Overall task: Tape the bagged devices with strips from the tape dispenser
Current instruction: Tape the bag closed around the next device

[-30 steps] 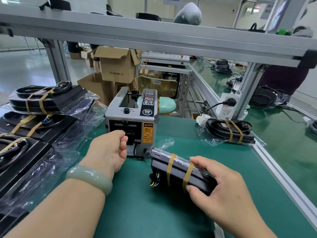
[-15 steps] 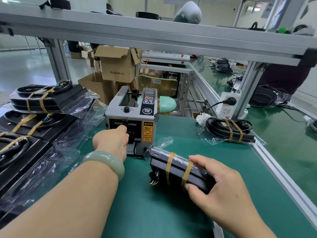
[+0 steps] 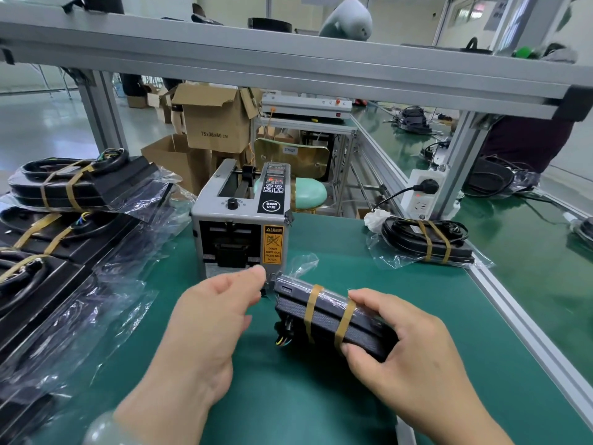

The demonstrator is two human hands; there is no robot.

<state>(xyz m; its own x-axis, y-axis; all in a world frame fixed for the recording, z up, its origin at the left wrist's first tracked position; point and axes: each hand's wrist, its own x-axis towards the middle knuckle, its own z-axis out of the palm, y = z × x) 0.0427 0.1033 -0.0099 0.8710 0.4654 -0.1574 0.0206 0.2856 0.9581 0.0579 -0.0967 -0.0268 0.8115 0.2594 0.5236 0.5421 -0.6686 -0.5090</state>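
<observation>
Green factory bench (image 3: 321, 396) | right hand (image 3: 407, 354) clamping bagged device (image 3: 324, 316) beside tape dispenser (image 3: 240, 220) | left hand (image 3: 211, 319) pinching, contents unclear | device seeming stiff, bag slippery; gripping long edges.

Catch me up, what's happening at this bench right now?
A person is taping bagged devices at a green bench. The right hand grips a black bagged device that already carries two tan tape bands. The left hand, fingers pinched together, sits just in front of the tape dispenser outlet; whether it holds a strip is too hard to tell. Taped units are stacked at the left, and one more lies at the right.
</observation>
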